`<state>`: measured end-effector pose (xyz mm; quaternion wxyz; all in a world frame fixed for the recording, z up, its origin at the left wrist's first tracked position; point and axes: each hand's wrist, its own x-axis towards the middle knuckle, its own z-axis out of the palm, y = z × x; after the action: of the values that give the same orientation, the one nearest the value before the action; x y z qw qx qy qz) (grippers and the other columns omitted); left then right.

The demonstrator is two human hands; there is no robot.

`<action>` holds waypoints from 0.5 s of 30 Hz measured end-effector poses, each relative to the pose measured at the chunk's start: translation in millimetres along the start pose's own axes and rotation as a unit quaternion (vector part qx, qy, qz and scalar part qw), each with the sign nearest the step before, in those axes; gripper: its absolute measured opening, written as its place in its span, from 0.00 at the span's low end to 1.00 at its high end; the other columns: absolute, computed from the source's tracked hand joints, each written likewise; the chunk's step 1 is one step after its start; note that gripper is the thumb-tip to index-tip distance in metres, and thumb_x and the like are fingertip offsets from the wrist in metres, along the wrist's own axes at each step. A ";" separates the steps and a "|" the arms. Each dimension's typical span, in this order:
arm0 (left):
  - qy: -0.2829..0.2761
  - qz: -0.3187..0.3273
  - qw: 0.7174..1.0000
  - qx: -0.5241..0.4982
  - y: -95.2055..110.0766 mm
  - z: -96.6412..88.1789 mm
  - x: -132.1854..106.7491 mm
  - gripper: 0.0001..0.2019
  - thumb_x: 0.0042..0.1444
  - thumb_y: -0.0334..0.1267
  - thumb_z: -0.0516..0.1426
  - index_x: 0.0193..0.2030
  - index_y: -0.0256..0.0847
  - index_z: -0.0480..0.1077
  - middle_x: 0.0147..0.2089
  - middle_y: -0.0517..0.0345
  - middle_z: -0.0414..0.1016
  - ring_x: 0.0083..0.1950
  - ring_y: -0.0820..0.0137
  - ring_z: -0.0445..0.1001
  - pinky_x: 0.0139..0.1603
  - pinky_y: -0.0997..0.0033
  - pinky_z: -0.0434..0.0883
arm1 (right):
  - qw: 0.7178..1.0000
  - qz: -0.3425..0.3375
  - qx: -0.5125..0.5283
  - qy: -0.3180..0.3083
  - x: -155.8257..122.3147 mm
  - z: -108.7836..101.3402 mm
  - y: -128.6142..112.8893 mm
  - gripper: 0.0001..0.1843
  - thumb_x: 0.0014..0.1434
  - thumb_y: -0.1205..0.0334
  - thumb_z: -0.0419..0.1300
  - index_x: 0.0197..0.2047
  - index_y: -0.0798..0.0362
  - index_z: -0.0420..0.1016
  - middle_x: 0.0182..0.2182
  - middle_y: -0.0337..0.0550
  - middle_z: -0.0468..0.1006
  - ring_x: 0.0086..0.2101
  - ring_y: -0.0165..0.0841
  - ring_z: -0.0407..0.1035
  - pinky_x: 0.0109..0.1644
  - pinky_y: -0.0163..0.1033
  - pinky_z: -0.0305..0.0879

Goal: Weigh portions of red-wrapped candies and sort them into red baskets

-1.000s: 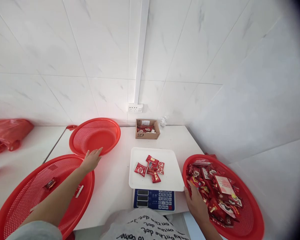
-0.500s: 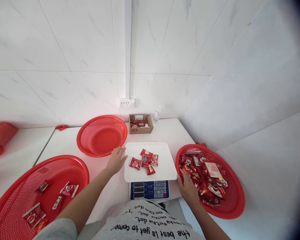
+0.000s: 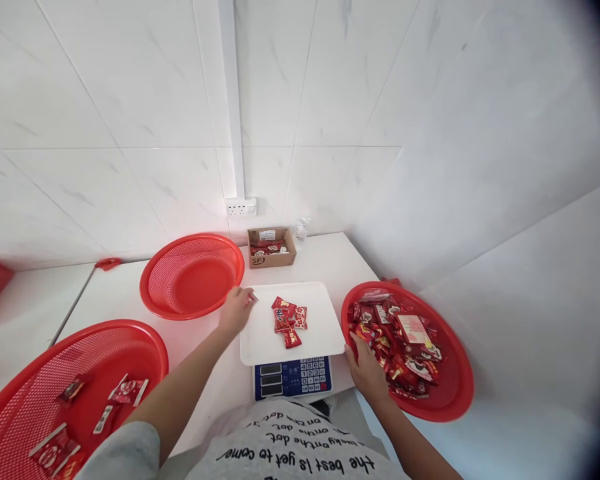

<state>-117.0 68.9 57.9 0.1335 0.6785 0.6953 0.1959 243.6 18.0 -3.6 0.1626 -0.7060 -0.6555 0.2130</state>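
Note:
My left hand (image 3: 236,312) is closed over the left edge of the white tray (image 3: 317,340), with the edge of a small candy packet (image 3: 253,297) showing at its fingertips. Most of that packet is hidden by the fingers. Several red candy packets (image 3: 282,320) lie in a small heap on the tray, which sits on a blue weighing scale (image 3: 293,379). Beside the tray's right corner, my right hand (image 3: 369,368) has its fingers hooked over the rim of a red basket (image 3: 463,363) full of candy packets and a pinkish card.
Behind the left hand stands another red basket (image 3: 150,303). A larger red basket (image 3: 155,333) at front left holds several packets. By the wall are a cardboard box (image 3: 273,259) of red packets and a clear plastic item (image 3: 301,230). A wall socket (image 3: 241,207) is above.
The leftmost packet has left the tray and is now in my left hand, which has closed. My right hand stays at the basket rim. The whole view has shifted slightly.

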 end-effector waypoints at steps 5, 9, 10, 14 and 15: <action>0.137 -0.075 0.987 0.041 -3.7 -21.5 33.7 0.22 0.61 0.46 0.48 0.59 0.40 0.61 0.62 0.39 0.60 0.64 0.50 0.56 0.61 0.47 0.57 | 1.000 0.002 -0.005 0.009 0.2 1.0 0.2 0.30 0.62 0.49 0.40 0.61 0.56 0.60 0.58 0.54 0.66 0.57 0.43 0.61 0.56 0.50 0.61; -0.008 0.048 0.998 0.037 32.3 22.5 18.5 0.28 0.61 0.53 0.46 0.63 0.41 0.58 0.68 0.40 0.54 0.70 0.51 0.48 0.65 0.45 0.50 | 1.000 -0.009 0.004 0.017 0.4 3.0 1.7 0.30 0.63 0.49 0.40 0.61 0.57 0.60 0.58 0.54 0.66 0.57 0.42 0.60 0.58 0.49 0.60; -0.050 0.079 0.995 0.035 43.2 36.4 12.3 0.31 0.59 0.56 0.47 0.65 0.42 0.56 0.70 0.41 0.51 0.71 0.51 0.44 0.65 0.44 0.48 | 1.000 -0.011 0.006 0.015 0.5 3.1 1.8 0.30 0.63 0.49 0.40 0.61 0.57 0.60 0.58 0.54 0.66 0.58 0.42 0.60 0.58 0.49 0.60; -0.163 0.136 0.976 0.046 75.0 73.8 -2.6 0.40 0.51 0.64 0.50 0.68 0.50 0.50 0.72 0.43 0.43 0.72 0.46 0.36 0.64 0.35 0.41 | 1.000 -0.008 0.002 0.012 0.7 2.3 1.0 0.30 0.63 0.49 0.40 0.62 0.56 0.60 0.59 0.54 0.65 0.58 0.42 0.60 0.58 0.49 0.61; -0.175 0.139 0.973 0.054 79.0 77.3 -3.1 0.39 0.51 0.64 0.51 0.67 0.52 0.51 0.72 0.44 0.44 0.71 0.45 0.36 0.63 0.33 0.41 | 1.000 -0.008 0.000 0.014 0.7 2.0 0.6 0.30 0.63 0.49 0.40 0.61 0.57 0.60 0.59 0.54 0.65 0.58 0.42 0.61 0.57 0.49 0.61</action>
<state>-11.6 73.1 24.9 0.1879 0.7987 0.5692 0.0528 243.2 18.5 -5.6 0.1736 -0.7037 -0.6589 0.2014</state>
